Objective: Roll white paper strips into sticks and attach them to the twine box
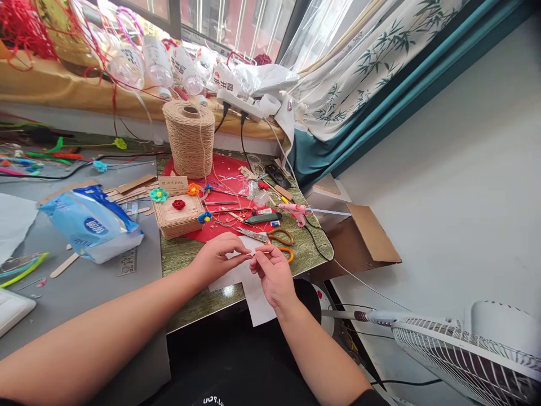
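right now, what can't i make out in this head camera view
Head view:
Whatever is between the bare left hand and bare right hand: too small, partly covered by fingertips.
White paper sheet: partly hidden under the hands.
Handwriting on the small tan cardboard sign: too small to read.
Flat white block: cut off by the left edge.
White wire-grilled fan: cut off by the right edge.

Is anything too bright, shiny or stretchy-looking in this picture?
Head view: the window looks very bright, probably daylight; head view: a white glare spot shines on the green table near its front edge; head view: the fan looks stretched at the right side, likely by a wide lens; head view: whatever is between the fingers is too tiny to make out.
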The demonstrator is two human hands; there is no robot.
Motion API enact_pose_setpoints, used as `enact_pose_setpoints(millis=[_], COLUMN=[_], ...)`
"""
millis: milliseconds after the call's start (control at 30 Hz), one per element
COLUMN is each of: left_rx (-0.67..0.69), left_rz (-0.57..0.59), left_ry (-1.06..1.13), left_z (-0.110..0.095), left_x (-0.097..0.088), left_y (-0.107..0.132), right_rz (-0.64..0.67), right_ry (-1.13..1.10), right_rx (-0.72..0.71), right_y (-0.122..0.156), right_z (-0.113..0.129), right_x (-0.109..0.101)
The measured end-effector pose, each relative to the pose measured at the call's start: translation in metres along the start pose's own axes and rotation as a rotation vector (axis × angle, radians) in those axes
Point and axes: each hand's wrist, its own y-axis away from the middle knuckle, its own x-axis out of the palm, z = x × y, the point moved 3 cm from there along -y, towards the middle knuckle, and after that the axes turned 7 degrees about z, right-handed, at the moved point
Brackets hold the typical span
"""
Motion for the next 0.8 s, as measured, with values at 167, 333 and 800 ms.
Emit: enact_pose_setpoints(millis=[167,333,800], left_rx=[-0.03,-0.002,-0.134], left_rz=[0.033,-0.001,0.139], left_ry=[0.006,-0.003,-0.028], left_z=[0.003,0.005,0.0], left_x=[0.002,0.003,0.009], left_y=[0.001,0.001,0.004], right_rz=[0.014,-0.02,0.0], right_ry=[0.115,0.102,0.08], right_rx=[-0.038,-0.038,0.037], right_y=[-0.003,-0.005,-0.013], right_z=[0.005,0.004,-0.007], right_x=[-0.004,-0.011,-0.008])
